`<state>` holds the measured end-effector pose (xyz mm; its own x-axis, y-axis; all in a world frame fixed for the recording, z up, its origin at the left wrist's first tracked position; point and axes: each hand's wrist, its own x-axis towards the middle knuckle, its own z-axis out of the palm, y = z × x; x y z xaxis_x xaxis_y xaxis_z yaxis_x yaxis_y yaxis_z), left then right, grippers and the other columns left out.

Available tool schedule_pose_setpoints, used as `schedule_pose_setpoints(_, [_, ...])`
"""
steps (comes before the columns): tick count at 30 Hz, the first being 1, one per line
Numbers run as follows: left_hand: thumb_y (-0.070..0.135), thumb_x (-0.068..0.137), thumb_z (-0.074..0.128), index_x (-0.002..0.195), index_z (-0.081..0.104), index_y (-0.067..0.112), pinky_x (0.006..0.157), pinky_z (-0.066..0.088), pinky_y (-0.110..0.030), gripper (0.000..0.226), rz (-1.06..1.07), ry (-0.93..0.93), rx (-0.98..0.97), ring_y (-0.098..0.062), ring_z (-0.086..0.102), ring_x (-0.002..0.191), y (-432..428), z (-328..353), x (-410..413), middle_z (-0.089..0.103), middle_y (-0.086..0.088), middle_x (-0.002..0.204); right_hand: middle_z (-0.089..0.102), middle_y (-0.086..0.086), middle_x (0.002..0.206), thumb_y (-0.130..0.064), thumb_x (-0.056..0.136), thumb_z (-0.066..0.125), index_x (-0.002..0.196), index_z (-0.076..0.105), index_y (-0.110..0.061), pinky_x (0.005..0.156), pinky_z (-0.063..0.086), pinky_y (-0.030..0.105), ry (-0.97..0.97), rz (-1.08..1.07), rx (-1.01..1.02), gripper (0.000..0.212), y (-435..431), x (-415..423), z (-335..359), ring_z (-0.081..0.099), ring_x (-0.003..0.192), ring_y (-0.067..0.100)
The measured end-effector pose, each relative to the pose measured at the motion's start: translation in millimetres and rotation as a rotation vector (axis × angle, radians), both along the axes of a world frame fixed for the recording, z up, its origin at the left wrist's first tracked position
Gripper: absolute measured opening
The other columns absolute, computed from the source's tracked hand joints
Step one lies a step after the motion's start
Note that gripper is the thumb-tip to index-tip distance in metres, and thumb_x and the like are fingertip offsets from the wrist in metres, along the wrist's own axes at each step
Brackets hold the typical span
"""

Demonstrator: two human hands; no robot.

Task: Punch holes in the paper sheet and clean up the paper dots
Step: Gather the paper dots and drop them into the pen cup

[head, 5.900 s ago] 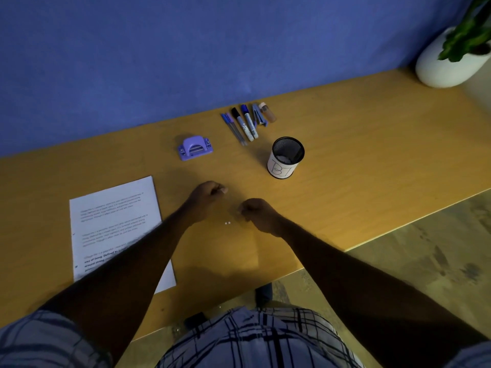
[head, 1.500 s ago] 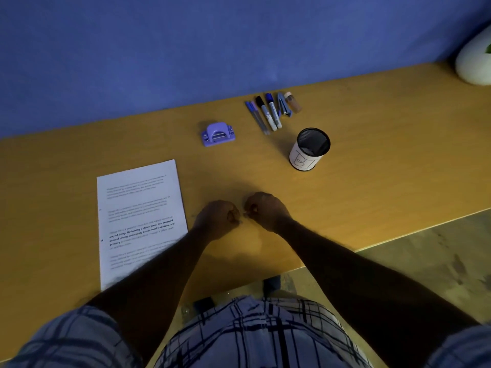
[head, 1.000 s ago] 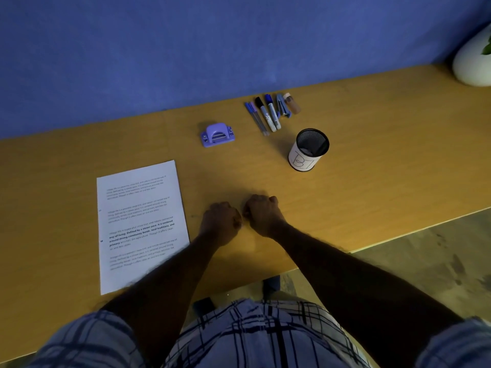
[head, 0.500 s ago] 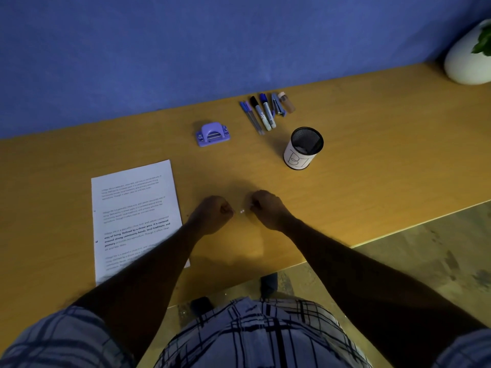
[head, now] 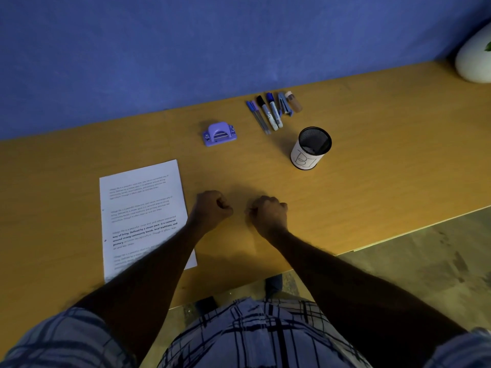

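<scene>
The printed paper sheet [head: 143, 208] lies flat on the wooden desk [head: 372, 160], left of my hands, with two small dark marks on its left edge. My left forearm covers the sheet's lower right corner. The purple hole punch [head: 219, 134] stands behind the sheet, out of reach of both hands. My left hand [head: 211, 208] rests on the desk as a closed fist. My right hand [head: 268, 213] sits a short gap to its right, its fingertips pinched together against the desk. No paper dot shows on the bare wood between them; anything inside the fingers is too small to tell.
A black mesh cup with a white label [head: 310, 148] stands behind and to the right of my right hand. Several pens and markers [head: 271, 111] lie in a row near the blue wall. A white pot [head: 475, 59] sits at the far right. The desk's front edge runs just below my wrists.
A white dot lay between my hands half a second ago; it no longer shows there. My hands, touching a second ago, are now slightly apart.
</scene>
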<state>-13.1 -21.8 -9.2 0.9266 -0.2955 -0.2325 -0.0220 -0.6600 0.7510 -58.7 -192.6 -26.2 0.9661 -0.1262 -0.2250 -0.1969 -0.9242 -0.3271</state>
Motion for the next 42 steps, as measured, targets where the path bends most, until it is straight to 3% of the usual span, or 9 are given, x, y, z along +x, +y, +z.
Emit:
schedule_pose_setpoints(7, [0.009,0.075,0.077,0.081,0.065,0.012,0.061,0.045,-0.013,0.014,0.067,0.035,-0.002,-0.002,0.06,0.07,6,-3,1,0.062,0.007,0.074,0.061,0.01,0.11,-0.024,0.091,0.052,0.109,0.061,-0.009,0.094,0.038,0.048,0.171,0.115,-0.111,0.026,4,15,9,0.052,0.107,0.03])
schedule_pose_setpoints(14, [0.007,0.077,0.074,0.085,0.066,0.009,0.062,0.046,-0.013,0.012,0.067,-0.007,-0.008,-0.006,0.059,0.07,5,-4,4,0.064,0.001,0.076,0.058,0.012,0.117,-0.023,0.094,0.048,0.115,0.057,-0.007,0.096,0.036,0.047,0.135,0.146,-0.138,0.028,-10,11,5,0.05,0.11,0.03])
schedule_pose_setpoints(18, [0.006,0.077,0.073,0.086,0.068,0.007,0.062,0.044,-0.014,0.011,0.077,-0.023,-0.006,-0.004,0.058,0.068,1,-6,8,0.063,0.001,0.076,0.059,0.01,0.112,-0.029,0.098,0.044,0.109,0.06,-0.011,0.095,0.034,0.045,0.158,-0.166,0.193,0.026,-37,18,3,0.053,0.109,0.029])
schedule_pose_setpoints(21, [0.005,0.077,0.073,0.089,0.07,0.006,0.063,0.043,-0.01,0.012,0.065,-0.019,-0.014,-0.002,0.058,0.07,-5,-10,10,0.068,-0.001,0.082,0.057,0.003,0.086,-0.026,0.096,0.049,0.088,0.059,-0.015,0.082,0.044,0.044,0.126,-0.315,0.534,0.016,-56,21,7,0.056,0.085,0.025])
schedule_pose_setpoints(24, [0.005,0.079,0.071,0.093,0.072,0.006,0.067,0.041,-0.004,0.014,0.025,-0.016,-0.01,0.003,0.058,0.073,-13,-13,11,0.069,0.0,0.088,0.052,0.001,0.069,-0.015,0.096,0.055,0.077,0.061,-0.01,0.063,0.039,0.031,0.043,-0.347,0.755,0.021,-64,21,22,0.047,0.065,0.013])
schedule_pose_setpoints(31, [0.003,0.079,0.068,0.094,0.073,0.005,0.074,0.042,-0.014,0.016,-0.007,-0.072,-0.015,-0.01,0.061,0.08,-38,-9,19,0.073,-0.006,0.092,0.069,0.008,0.076,-0.01,0.088,0.066,0.086,0.07,0.0,0.066,0.048,0.025,-0.053,-0.504,1.108,0.011,-72,24,44,0.062,0.069,0.014])
schedule_pose_setpoints(35, [0.002,0.077,0.07,0.085,0.072,0.007,0.072,0.05,-0.021,0.01,0.037,-0.159,-0.13,-0.009,0.062,0.073,-68,17,39,0.071,-0.002,0.082,0.068,0.004,0.067,-0.001,0.083,0.068,0.075,0.069,0.0,0.06,0.05,0.023,-0.309,-0.519,1.001,0.007,-99,50,68,0.063,0.061,0.009])
schedule_pose_setpoints(38, [0.006,0.078,0.072,0.091,0.069,0.006,0.068,0.048,-0.015,0.013,-0.054,-0.232,-0.146,-0.008,0.062,0.075,-104,45,65,0.069,-0.002,0.085,0.07,0.003,0.067,-0.013,0.072,0.075,0.068,0.07,-0.008,0.06,0.052,0.032,-0.425,-0.494,0.69,0.008,-128,73,82,0.065,0.062,0.017])
schedule_pose_setpoints(42, [0.005,0.08,0.07,0.096,0.069,0.004,0.068,0.045,-0.007,0.016,-0.124,-0.314,-0.194,-0.006,0.06,0.077,-151,77,94,0.066,0.002,0.085,0.068,0.001,0.075,-0.01,0.073,0.07,0.08,0.07,-0.013,0.055,0.043,0.013,-0.458,-0.383,0.4,0.008,-159,94,94,0.059,0.066,0.015])
